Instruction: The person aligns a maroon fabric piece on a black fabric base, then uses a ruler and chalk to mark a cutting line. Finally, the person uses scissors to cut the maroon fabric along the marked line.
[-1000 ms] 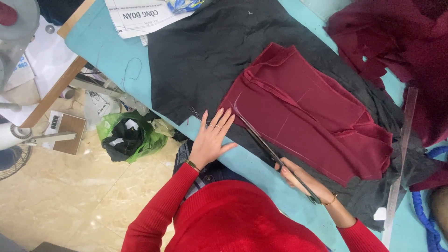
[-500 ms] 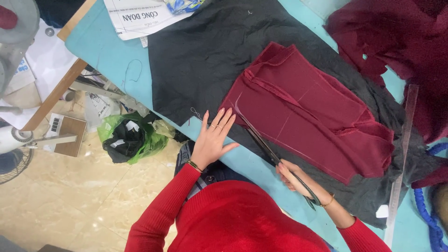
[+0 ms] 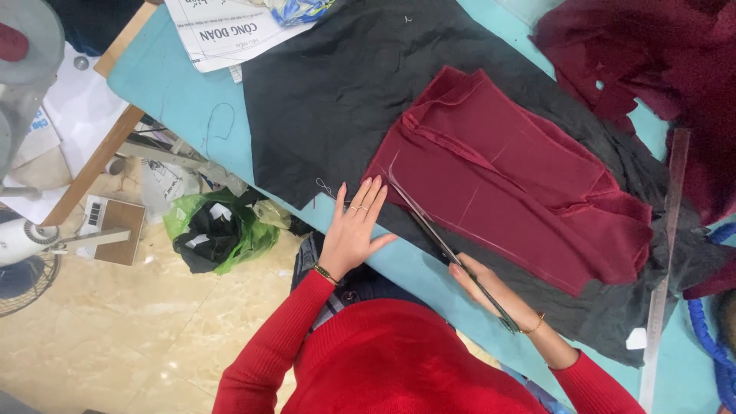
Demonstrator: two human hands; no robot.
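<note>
A folded dark red fabric piece point(image 3: 506, 184) lies on a black cloth point(image 3: 360, 84) spread over a teal table point(image 3: 176, 92). My left hand point(image 3: 354, 230) rests flat, fingers apart, on the black cloth at the red piece's near corner. My right hand point(image 3: 479, 280) grips long dark scissors point(image 3: 437, 238). Their blades run along the near edge of the red fabric, with the tips close to my left fingertips.
More dark red fabric point(image 3: 652, 69) is heaped at the far right. A long clear ruler point(image 3: 663, 268) lies along the right side. White paper sheets point(image 3: 230, 31) sit at the table's top edge. On the floor are a green bag point(image 3: 222, 230) and a fan point(image 3: 23, 261).
The scissors and my right hand have shifted slightly along the fabric edge. My left hand stays pressed on the cloth.
</note>
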